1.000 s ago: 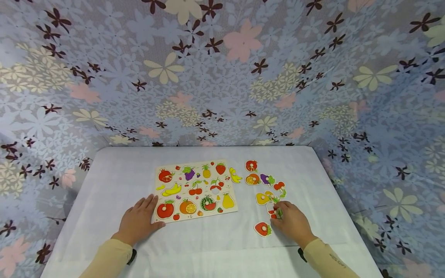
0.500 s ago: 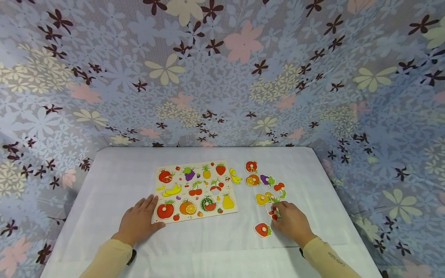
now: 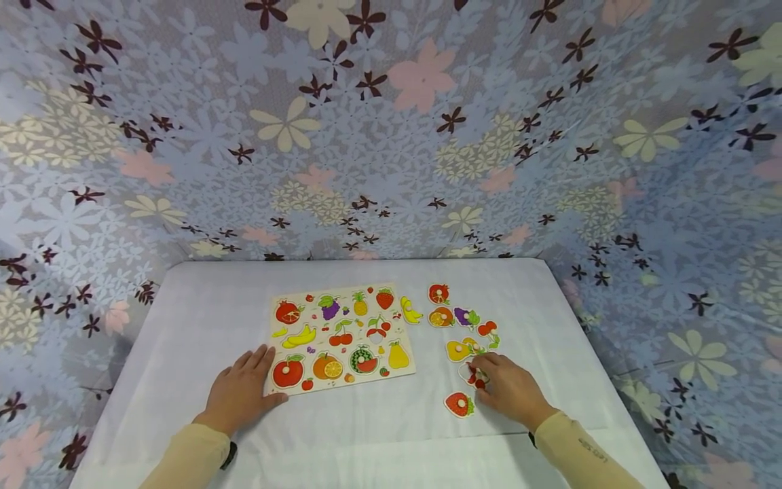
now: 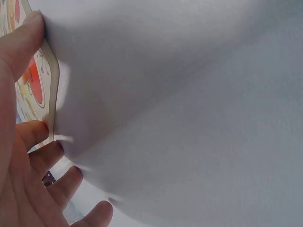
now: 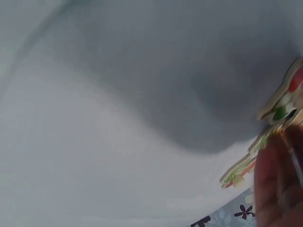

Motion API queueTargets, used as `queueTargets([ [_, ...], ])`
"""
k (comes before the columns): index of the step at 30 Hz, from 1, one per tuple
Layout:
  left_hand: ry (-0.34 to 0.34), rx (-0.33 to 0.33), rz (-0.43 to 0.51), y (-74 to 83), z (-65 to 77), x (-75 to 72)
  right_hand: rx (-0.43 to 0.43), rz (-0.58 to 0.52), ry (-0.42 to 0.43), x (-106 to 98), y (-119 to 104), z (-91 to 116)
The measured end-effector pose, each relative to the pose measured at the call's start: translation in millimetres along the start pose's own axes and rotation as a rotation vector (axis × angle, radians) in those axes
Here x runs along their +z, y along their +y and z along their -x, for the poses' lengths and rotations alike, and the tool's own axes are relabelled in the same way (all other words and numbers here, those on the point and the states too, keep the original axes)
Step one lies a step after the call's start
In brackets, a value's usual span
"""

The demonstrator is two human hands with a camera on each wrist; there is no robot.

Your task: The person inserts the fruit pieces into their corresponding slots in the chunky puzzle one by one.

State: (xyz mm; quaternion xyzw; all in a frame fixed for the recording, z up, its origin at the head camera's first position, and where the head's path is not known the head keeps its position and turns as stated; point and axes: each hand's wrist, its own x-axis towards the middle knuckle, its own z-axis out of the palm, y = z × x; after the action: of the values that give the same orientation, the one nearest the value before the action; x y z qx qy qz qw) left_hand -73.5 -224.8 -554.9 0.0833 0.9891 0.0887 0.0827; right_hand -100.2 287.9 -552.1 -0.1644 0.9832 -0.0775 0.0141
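The fruit puzzle board (image 3: pixel 318 330) lies flat at mid-table in the head view. Some of its shapes hold knobbed pieces, such as the apple (image 3: pixel 288 372) and the watermelon (image 3: pixel 364 360). My left hand (image 3: pixel 241 388) rests spread at the board's near left corner; in the left wrist view the thumb (image 4: pixel 33 28) lies over its edge. To the right, my right hand (image 3: pixel 510 388) pinches a red fruit puzzle piece (image 3: pixel 469 373) with a white rim, partly hidden by the fingers. The strawberry piece (image 3: pixel 459 404) lies just nearer, to the left of that hand.
Loose pieces lie right of the board: banana (image 3: pixel 411 310), pomegranate (image 3: pixel 438 294), orange (image 3: pixel 441 316), grapes (image 3: pixel 466 316), cherries (image 3: pixel 489 333) and pear (image 3: pixel 458 350). Another piece touches the pear. A white cloth (image 3: pixel 342 435) covers the table; flowered fabric (image 3: pixel 366 136) hangs behind.
Under my right fingers, the red fruit piece has turned and shifted slightly left, with its green leaf now hidden. My left hand and the board stay put.
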Motion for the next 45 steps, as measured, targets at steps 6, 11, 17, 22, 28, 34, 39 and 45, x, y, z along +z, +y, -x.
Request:
queueTargets([
  [6, 0.009, 0.003, -0.006, -3.8, 0.6, 2.4, 0.225, 0.009, 0.037, 0, -10, 3],
  [11, 0.004, 0.0, 0.004, -3.4, 0.7, 2.9, 0.246, -0.007, 0.023, 1, -17, 2],
  [17, 0.008, -0.003, 0.001, -1.8, 0.3, 4.6, 0.221, -0.02, 0.061, 6, -17, 1],
  [22, 0.002, -0.003, 0.001, -0.3, 0.5, 3.0, 0.172, -0.039, 0.122, 6, -14, 0],
  [28, -0.008, -0.009, 0.001, 0.2, 0.6, 1.7, 0.193, -0.036, 0.09, 6, -15, 1],
  [34, 0.003, -0.005, 0.001, -0.6, 2.4, 2.2, 0.27, -0.025, 0.009, 9, -24, 1],
  [39, 0.033, 0.003, 0.002, -3.5, 0.6, 7.0, 0.255, -0.013, 0.053, 12, -25, 0],
  [45, 0.026, 0.003, -0.005, -4.2, -0.3, 7.5, 0.265, -0.005, 0.075, 12, -25, 1],
])
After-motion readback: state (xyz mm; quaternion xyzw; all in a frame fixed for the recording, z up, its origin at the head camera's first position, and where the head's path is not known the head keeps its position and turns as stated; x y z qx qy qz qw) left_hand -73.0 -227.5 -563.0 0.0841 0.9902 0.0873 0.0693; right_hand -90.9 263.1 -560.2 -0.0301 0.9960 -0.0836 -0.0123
